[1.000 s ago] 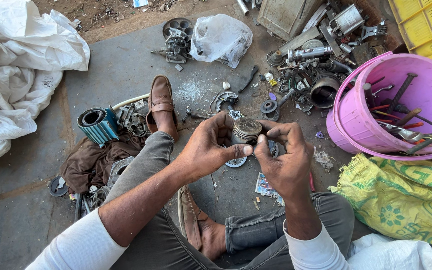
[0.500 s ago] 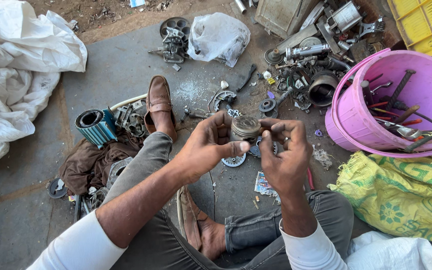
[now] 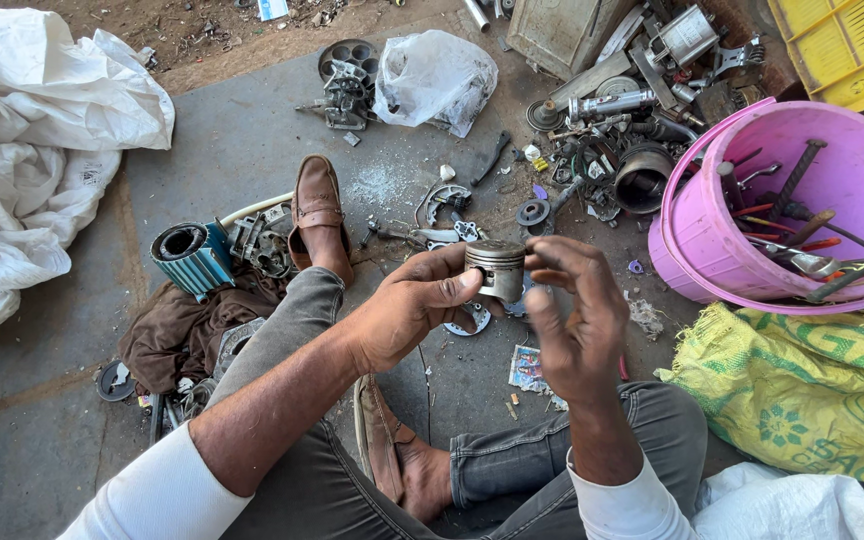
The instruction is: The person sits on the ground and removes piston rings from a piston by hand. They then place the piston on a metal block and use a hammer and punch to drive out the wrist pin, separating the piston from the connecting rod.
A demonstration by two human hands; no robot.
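Note:
A small grey metal piston (image 3: 496,268) is held up in front of me, above the concrete floor. My left hand (image 3: 414,305) grips it from the left, thumb on its side. On the piston's other side my right hand (image 3: 575,318) has its fingertips on the upper edge and its fingers curled. I sit on the ground with my legs bent, a brown shoe (image 3: 318,215) stretched out ahead and another shoe (image 3: 380,436) tucked under my knee.
A pink bucket (image 3: 712,255) of tools stands at right, beside a yellow-green sack (image 3: 802,385). Engine parts litter the floor ahead, with a blue finned cylinder (image 3: 190,256), a brown rag (image 3: 174,335), a white sack (image 3: 32,150) at left and a plastic bag (image 3: 432,78).
Both hands have kept the piston between them. My right hand has shifted from pinching it low to touching its upper right edge, and the piston has turned a little.

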